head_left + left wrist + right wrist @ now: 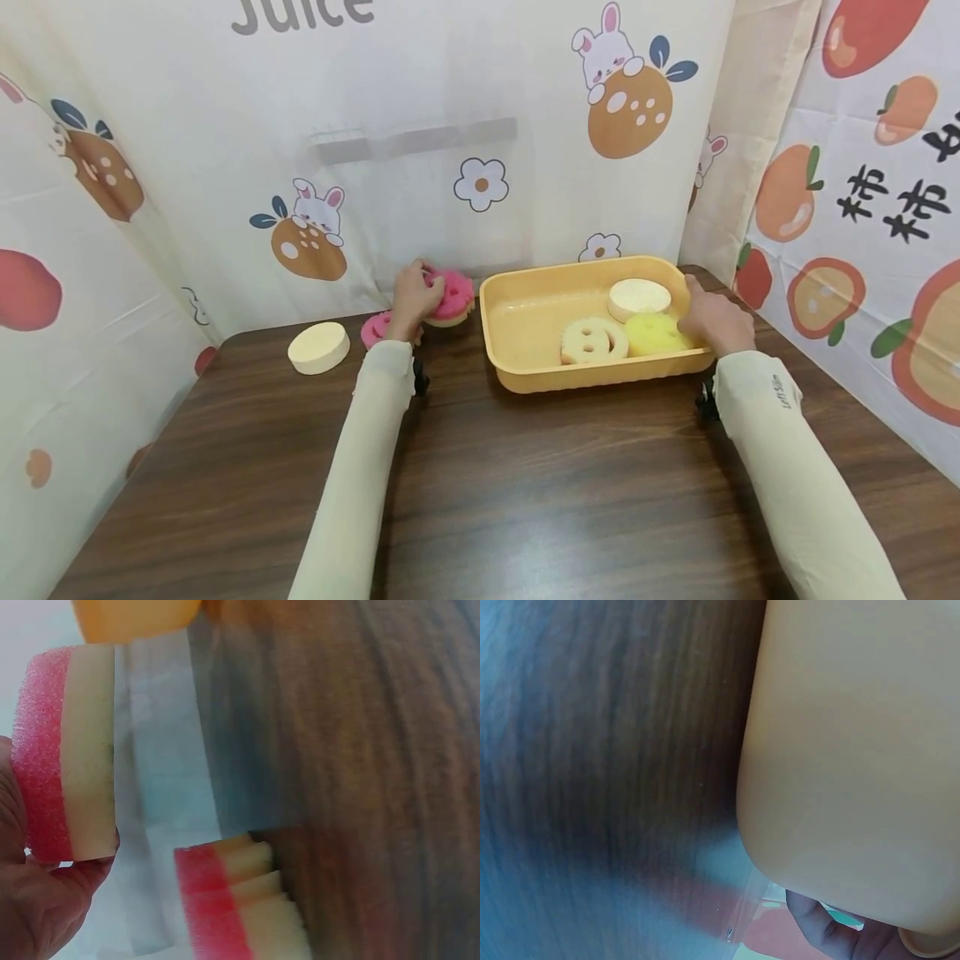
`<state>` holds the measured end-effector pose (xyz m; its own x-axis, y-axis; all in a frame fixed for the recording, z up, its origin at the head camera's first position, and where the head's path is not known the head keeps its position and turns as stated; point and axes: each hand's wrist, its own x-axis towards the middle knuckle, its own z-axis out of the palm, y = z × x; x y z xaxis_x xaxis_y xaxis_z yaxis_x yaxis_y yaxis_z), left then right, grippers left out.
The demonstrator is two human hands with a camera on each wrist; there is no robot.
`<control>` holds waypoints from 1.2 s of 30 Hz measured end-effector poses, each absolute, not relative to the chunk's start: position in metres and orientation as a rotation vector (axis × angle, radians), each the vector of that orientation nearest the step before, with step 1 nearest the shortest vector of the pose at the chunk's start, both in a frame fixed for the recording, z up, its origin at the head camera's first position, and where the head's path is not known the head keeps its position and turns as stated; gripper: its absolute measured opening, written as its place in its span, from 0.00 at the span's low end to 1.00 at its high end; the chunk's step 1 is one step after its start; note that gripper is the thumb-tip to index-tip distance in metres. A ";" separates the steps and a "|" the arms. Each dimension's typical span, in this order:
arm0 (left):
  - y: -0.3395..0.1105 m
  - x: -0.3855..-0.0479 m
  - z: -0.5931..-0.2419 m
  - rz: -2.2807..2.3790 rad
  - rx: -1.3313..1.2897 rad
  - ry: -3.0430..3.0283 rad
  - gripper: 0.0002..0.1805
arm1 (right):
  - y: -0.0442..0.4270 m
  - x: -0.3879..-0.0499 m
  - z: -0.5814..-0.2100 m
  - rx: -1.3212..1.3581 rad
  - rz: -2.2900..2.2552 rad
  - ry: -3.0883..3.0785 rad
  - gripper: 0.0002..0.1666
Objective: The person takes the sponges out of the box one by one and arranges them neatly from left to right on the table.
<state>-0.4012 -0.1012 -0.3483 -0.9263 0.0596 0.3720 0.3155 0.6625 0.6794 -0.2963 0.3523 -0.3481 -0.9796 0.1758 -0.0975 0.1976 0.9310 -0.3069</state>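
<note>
My left hand pinches a round sponge with a pink top and cream base, held above the table left of the yellow tray. In the left wrist view the held sponge is seen edge-on. Below the hand lies a second pink-and-cream sponge with a notched edge, partly hidden by the wrist. At the tray's right end my right hand grips the rim; in the right wrist view its fingers show against the tray's outer wall.
Inside the tray sit a pale round sponge, a cream smiley sponge and a yellow sponge. Another cream round sponge lies on the table's left. A printed curtain stands behind the dark wooden table.
</note>
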 end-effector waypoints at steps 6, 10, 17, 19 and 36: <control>-0.103 -0.403 -0.359 -1.089 -0.302 -2.597 0.14 | 0.353 -0.295 -0.346 0.276 -0.468 3.036 0.51; -0.101 -0.402 -0.360 -1.068 -0.322 -2.629 0.14 | 0.353 -0.294 -0.346 0.286 -0.466 3.034 0.51; -0.096 -0.403 -0.364 -1.063 -0.330 -2.673 0.15 | 0.354 -0.294 -0.346 0.295 -0.475 3.028 0.51; -0.095 -0.404 -0.366 -1.045 -0.328 -2.681 0.15 | 0.355 -0.294 -0.347 0.298 -0.475 3.027 0.51; -0.095 -0.407 -0.373 -0.970 -0.330 -2.835 0.20 | 0.354 -0.296 -0.351 0.291 -0.469 3.048 0.51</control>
<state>-0.4074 -0.0947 -0.3726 -0.9680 0.1643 0.1898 0.2461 0.7696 0.5892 -0.2955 0.3543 -0.3507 -0.9814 0.1783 -0.0717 0.1916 0.9366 -0.2935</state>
